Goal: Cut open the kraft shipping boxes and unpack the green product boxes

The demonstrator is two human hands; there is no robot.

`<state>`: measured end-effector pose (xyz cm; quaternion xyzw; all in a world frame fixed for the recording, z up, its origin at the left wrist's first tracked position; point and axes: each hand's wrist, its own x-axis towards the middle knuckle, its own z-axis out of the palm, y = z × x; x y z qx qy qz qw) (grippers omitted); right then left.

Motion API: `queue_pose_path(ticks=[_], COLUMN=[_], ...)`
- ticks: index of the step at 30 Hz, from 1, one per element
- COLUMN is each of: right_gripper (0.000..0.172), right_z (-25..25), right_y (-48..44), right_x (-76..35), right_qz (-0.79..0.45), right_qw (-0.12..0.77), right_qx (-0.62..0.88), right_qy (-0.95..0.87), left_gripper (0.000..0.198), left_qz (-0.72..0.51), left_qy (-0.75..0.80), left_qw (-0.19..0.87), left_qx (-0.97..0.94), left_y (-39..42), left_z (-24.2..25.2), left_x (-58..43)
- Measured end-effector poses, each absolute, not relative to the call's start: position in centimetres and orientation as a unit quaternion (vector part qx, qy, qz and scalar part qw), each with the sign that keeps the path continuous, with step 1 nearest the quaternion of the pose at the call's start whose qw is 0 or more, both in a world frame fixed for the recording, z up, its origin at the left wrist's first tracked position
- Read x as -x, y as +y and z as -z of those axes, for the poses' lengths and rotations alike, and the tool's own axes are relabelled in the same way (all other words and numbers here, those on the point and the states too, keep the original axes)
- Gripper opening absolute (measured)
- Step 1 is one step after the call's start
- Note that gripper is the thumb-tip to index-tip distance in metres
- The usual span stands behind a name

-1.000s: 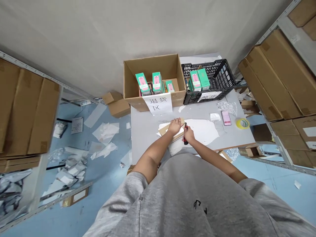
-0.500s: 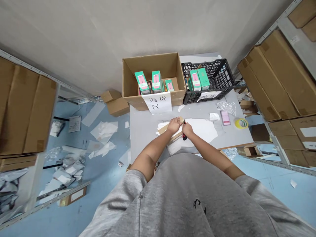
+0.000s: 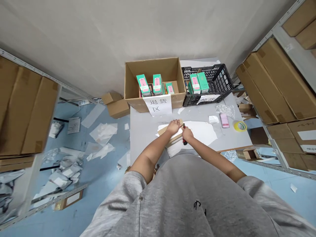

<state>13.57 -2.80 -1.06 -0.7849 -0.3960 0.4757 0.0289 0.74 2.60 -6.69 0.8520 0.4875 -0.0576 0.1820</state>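
Note:
A small brown cardboard box (image 3: pixel 164 131) lies slanted on a white sheet (image 3: pixel 203 131) on the table. My left hand (image 3: pixel 173 127) rests over the box's upper part, fingers bent around it and holding it down. At the box's far right end, my right hand (image 3: pixel 187 134) is closed around a red and black box cutter (image 3: pixel 184 142). The cutter's upper end is close to the box edge; whether the blade touches the cardboard is too small to tell. Part of the box is hidden under my left hand.
Behind my hands stand a large open carton (image 3: pixel 132 102) and a black plastic crate (image 3: pixel 221 92), both holding green-and-pink boxes. Tape (image 3: pixel 240 126), a pink packet (image 3: pixel 224 120) and bubble wrap (image 3: pixel 225 110) lie at the right. Shelves with cartons (image 3: pixel 286 79) flank the table; papers (image 3: pixel 103 132) litter the floor.
The view has tilted slightly, so the carton and crate sit a little lower. My right hand and the box cutter have shifted slightly toward me along the box's end; my left hand stays on it.

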Motion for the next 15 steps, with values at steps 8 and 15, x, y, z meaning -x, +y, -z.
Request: queue_pose_path(ticks=[8, 15], right_gripper=[0.051, 0.051], right_z=[1.0, 1.1], right_y=[-2.4, -3.6], right_x=[-13.9, -13.5], right_qz=[-0.561, -0.493], right_qw=[0.118, 0.071], right_qx=[0.765, 0.792], right_qy=[-0.293, -0.354], left_gripper=[0.063, 0.062], left_qz=[0.066, 0.073], left_qy=[0.499, 0.472], left_qw=[0.167, 0.177], left_qx=[-0.848, -0.861], left_y=[1.7, 2.2], left_z=[6.4, 6.4], left_x=[-1.1, -1.0])
